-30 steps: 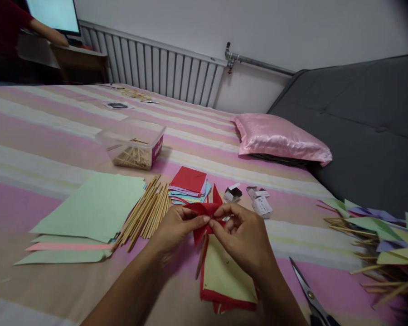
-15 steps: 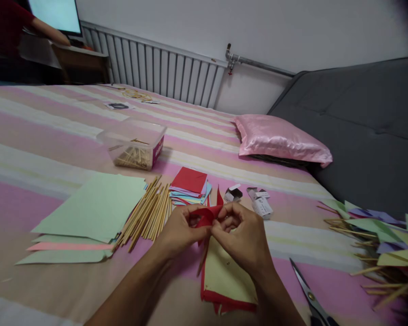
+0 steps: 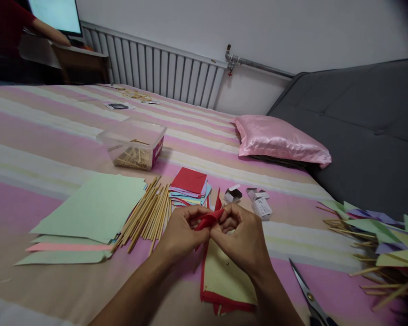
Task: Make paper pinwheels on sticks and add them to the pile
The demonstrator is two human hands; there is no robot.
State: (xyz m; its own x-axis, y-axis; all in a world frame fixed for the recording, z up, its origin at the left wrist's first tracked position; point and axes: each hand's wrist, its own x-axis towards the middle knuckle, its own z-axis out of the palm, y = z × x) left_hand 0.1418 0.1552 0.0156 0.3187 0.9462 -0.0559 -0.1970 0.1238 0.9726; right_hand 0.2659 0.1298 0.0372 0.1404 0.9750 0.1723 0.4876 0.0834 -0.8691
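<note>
Between my two hands is a folded piece of red paper [image 3: 209,220], its corners curled up. My left hand [image 3: 182,228] pinches it from the left, thumb and fingers closed on it. My right hand [image 3: 241,235] grips its right edge, fingertips pressed together. A thin stick shows faintly below the paper; most of it is hidden. Under my right hand lies a stack of yellow and red paper [image 3: 227,271]. Just beyond my hands sits a pile of coloured paper squares [image 3: 189,181], red on top. Many wooden sticks [image 3: 144,215] lie left of my left hand.
Large green sheets [image 3: 91,208] lie at the left, with a clear plastic box [image 3: 136,145] of short sticks behind. Scissors [image 3: 309,296] rest at front right. Small boxes [image 3: 261,208], paper pinwheels on sticks [image 3: 381,244] and a pink pillow [image 3: 282,140] are to the right. A person [image 3: 7,36] sits far left.
The red paper has been folded down flatter between my fingers. The stick below it has turned and shows less. My hands have barely shifted.
</note>
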